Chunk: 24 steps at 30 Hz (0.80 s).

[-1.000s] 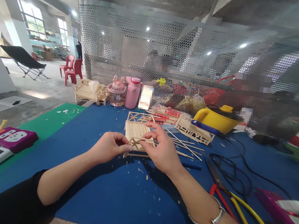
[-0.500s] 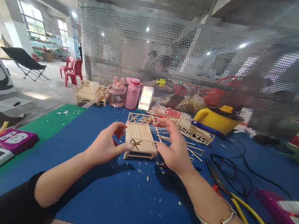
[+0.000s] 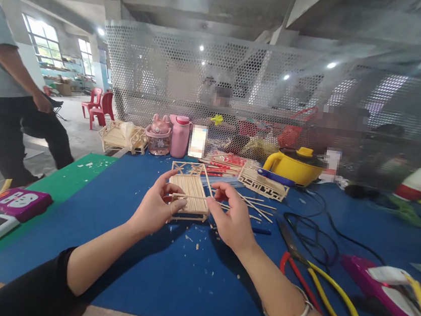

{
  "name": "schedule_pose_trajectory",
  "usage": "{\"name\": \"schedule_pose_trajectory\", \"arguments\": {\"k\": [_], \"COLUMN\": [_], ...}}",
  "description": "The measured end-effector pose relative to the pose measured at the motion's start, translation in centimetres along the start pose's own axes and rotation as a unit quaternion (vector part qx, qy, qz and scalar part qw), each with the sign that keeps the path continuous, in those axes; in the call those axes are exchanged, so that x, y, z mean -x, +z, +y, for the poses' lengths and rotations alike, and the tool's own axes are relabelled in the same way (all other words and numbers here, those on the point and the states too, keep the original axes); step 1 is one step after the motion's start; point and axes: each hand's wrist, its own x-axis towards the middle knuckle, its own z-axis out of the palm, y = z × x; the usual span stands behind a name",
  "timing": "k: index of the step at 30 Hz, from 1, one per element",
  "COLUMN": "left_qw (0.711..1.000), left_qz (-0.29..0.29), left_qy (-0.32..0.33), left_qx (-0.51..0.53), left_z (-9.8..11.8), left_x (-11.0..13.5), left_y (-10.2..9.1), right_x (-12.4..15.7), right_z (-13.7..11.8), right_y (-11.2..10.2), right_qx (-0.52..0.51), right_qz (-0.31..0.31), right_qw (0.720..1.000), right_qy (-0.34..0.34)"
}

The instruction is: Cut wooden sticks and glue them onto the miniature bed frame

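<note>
A small bed-shaped model of thin wooden sticks [image 3: 191, 189] stands on the blue table mat. It has a slatted top, crossed pieces in its far rail and low legs. My left hand [image 3: 156, 201] is closed at its near left corner, thumb in front and fingers behind the top rail. With thumb and fingers closed, my right hand [image 3: 232, 216] holds the near right corner, where the front rail meets the long side stick. My left fingers cover part of the near end. Loose wooden sticks [image 3: 262, 203] lie just beyond my right hand.
Scissors [image 3: 294, 251] with red and yellow handles lie right, near black cables. Behind are a yellow pot [image 3: 296, 170], pink bottles [image 3: 179, 139] and another stick model [image 3: 263, 182]. Purple devices [image 3: 21, 203] sit at both sides. A person [image 3: 17, 85] stands at left beyond the table.
My left hand has closed onto the model's near left corner, and my right fingers have drawn closer to the right corner. The person at left has come further into view.
</note>
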Motion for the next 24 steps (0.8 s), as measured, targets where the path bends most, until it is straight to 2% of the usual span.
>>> {"name": "schedule_pose_trajectory", "arguments": {"k": [9, 15, 20, 24], "left_qw": [1.000, 1.000, 0.997, 0.992], "left_qz": [0.011, 0.009, 0.001, 0.020], "left_qy": [0.001, 0.001, 0.036, 0.065], "left_qx": [-0.003, 0.000, -0.062, -0.105], "left_z": [-0.60, -0.59, -0.67, -0.40], "left_x": [-0.02, 0.04, 0.38, 0.48], "left_y": [-0.17, -0.11, -0.52, -0.92], "right_x": [-0.25, -0.06, -0.01, -0.05], "right_z": [0.21, 0.44, 0.55, 0.82], "right_y": [0.36, 0.60, 0.48, 0.25], "right_qx": [0.020, 0.022, 0.024, 0.030], "right_qz": [-0.001, 0.001, 0.013, 0.020], "right_qw": [0.999, 0.998, 0.999, 0.998], "right_qy": [-0.050, -0.052, -0.043, -0.047]}}
